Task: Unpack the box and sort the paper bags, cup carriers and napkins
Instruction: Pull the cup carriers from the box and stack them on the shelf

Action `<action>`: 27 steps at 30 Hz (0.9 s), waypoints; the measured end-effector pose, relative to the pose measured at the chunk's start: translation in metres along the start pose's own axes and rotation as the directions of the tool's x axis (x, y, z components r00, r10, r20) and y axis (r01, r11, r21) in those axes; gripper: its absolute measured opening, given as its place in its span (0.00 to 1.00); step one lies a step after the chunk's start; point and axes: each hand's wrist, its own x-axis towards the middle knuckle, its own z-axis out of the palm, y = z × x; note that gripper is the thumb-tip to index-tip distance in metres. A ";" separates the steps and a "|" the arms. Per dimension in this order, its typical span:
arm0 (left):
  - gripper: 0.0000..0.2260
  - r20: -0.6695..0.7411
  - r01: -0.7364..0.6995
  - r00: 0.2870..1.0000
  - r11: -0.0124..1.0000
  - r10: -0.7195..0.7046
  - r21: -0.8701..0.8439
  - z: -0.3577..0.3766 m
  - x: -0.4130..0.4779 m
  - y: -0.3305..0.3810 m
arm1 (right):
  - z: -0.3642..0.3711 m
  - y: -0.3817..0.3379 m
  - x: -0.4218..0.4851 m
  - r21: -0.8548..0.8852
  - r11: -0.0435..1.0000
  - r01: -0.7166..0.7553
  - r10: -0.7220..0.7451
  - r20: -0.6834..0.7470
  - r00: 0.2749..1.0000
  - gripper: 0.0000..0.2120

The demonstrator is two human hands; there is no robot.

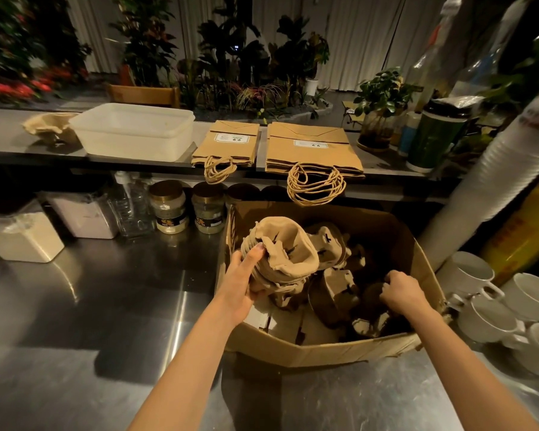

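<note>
An open cardboard box [321, 349] stands on the steel counter, holding several pulp cup carriers [333, 287]. My left hand [243, 281] grips a stack of cup carriers [283, 250] raised at the box's left side. My right hand [402, 290] reaches into the box's right half, fingers curled on a carrier there. On the raised shelf behind lie two stacks of brown paper bags, a small one [227, 144] and a larger one [311, 147], handles hanging over the edge. Another cup carrier [49, 124] sits at the shelf's far left. No napkins are visible.
A white plastic tub [134, 132] sits on the shelf left of the bags. Jars [168, 209], a bottle and containers line the counter under the shelf. White cups [492, 309] and a tall stack of paper cups [504, 169] crowd the right; a green tumbler [433, 138] stands behind.
</note>
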 end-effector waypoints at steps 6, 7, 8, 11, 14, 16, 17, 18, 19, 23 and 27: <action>0.33 -0.003 -0.009 1.000 1.000 0.009 -0.001 0.002 -0.002 0.001 | -0.020 0.000 -0.008 0.120 0.986 0.112 -0.095 -0.139 0.986 0.17; 0.32 -0.006 -0.007 1.000 1.000 0.007 0.000 0.002 -0.002 0.001 | -0.025 -0.002 -0.011 0.137 0.981 0.137 -0.113 -0.164 0.980 0.18; 0.32 -0.011 -0.003 1.000 1.000 0.003 0.000 0.003 -0.003 0.002 | -0.030 -0.004 -0.014 0.152 0.975 0.161 -0.132 -0.188 0.973 0.19; 0.35 -0.017 0.008 1.000 1.000 -0.008 0.006 0.002 -0.002 0.002 | -0.042 -0.015 -0.025 0.220 0.945 0.243 -0.178 -0.279 0.944 0.21; 0.29 -0.023 0.009 1.000 1.000 -0.009 0.006 0.004 -0.004 0.003 | -0.049 -0.028 -0.036 0.383 0.873 0.301 -0.174 -0.331 0.927 0.20; 0.28 -0.031 0.005 1.000 1.000 -0.005 0.004 0.006 -0.006 0.004 | -0.055 -0.036 -0.042 0.577 0.763 0.292 -0.144 -0.288 0.947 0.18; 0.29 -0.030 0.005 1.000 1.000 -0.005 -0.001 0.006 -0.006 0.004 | -0.057 -0.038 -0.043 0.683 0.678 0.269 -0.134 -0.245 0.960 0.17; 0.29 -0.029 0.006 1.000 1.000 -0.006 -0.007 0.007 -0.007 0.004 | -0.058 -0.040 -0.044 0.782 0.578 0.234 -0.130 -0.195 0.972 0.16; 0.29 -0.033 0.006 0.999 1.000 -0.006 -0.009 0.007 -0.007 0.005 | -0.060 -0.042 -0.045 0.859 0.476 0.191 -0.131 -0.146 0.981 0.15; 0.28 -0.037 -0.002 0.999 1.000 0.003 0.021 0.010 -0.009 0.006 | -0.064 -0.051 -0.054 0.982 0.186 0.038 -0.183 -0.003 0.983 0.10; 0.28 -0.049 0.011 0.999 1.000 -0.012 -0.011 0.009 -0.011 0.008 | -0.063 -0.052 -0.061 0.996 0.069 -0.049 -0.184 0.061 0.981 0.08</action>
